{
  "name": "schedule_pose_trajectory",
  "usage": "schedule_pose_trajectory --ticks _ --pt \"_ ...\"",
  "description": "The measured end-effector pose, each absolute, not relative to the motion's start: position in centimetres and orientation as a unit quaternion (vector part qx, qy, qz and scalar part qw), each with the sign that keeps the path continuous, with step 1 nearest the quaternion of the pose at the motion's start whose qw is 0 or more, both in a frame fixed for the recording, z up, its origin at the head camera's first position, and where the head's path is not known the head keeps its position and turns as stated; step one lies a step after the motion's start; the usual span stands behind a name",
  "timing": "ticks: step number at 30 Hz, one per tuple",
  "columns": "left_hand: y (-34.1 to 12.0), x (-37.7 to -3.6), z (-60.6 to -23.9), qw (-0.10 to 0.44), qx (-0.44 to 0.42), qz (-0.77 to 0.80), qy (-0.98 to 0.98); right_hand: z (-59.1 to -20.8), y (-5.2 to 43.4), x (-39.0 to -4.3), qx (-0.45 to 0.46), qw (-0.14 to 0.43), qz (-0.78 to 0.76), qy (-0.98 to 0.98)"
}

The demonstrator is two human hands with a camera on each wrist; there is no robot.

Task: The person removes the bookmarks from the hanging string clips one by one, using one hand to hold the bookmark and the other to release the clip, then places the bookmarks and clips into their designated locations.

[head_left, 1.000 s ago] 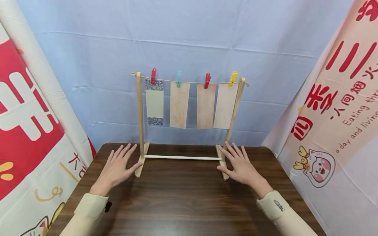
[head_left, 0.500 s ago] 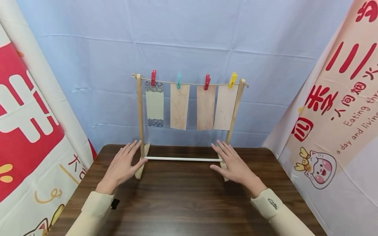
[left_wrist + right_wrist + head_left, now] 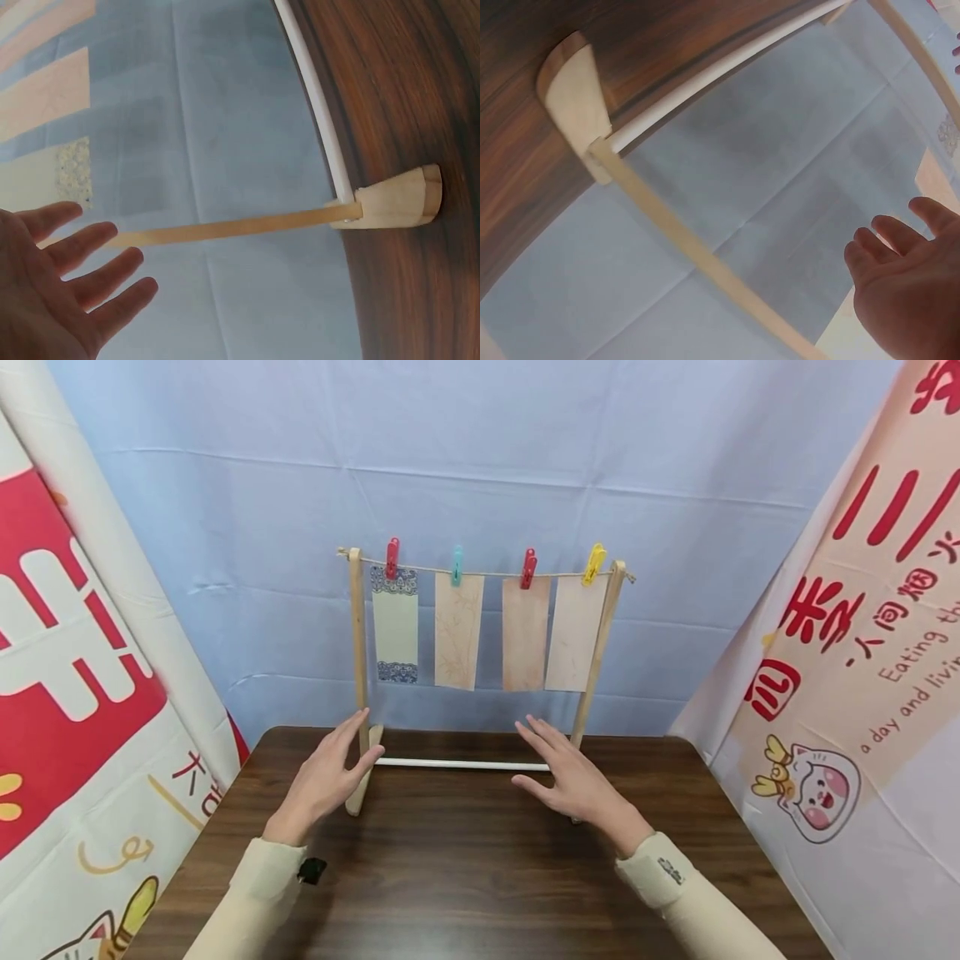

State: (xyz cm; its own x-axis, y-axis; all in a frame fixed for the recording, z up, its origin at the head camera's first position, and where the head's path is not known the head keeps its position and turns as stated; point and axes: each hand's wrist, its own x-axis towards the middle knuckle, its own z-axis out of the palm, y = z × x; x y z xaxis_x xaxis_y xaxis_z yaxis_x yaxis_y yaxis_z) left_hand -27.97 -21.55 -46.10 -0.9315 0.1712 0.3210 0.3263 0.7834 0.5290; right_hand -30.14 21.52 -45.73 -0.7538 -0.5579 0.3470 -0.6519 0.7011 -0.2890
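Note:
A wooden stand with a white crossbar is upright on the table. Along its string, a red clip, a teal clip, another red clip and a yellow clip each hold a hanging paper card. The leftmost card has blue patterned ends; the others are beige, pinkish and pale. My left hand, fingers extended and holding nothing, is in front of the left post. My right hand, likewise bare, overlaps the right post and hides most of its foot.
The dark wood table extends in front of the stand. Pale blue cloth hangs close behind. Printed banners flank the table, a red and white one at left and a peach one at right.
Both hands have moved inward, toward each other, in front of the posts, their fingers less spread. The stand, clips and cards hang as before.

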Motion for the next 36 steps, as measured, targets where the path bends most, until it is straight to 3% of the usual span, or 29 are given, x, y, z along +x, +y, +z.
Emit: schedule_pose_trajectory --ticks 11,36 --pt "-20.5 -27.9 -45.5 0.108 -0.111 -0.349 -0.924 -45.6 19.1 -30.6 0.366 0.149 0.228 -0.89" --pt "-19.4 -28.3 -43.7 0.126 -0.095 -0.41 -0.898 -43.5 13.6 -31.0 0.368 0.115 0.289 -0.876"
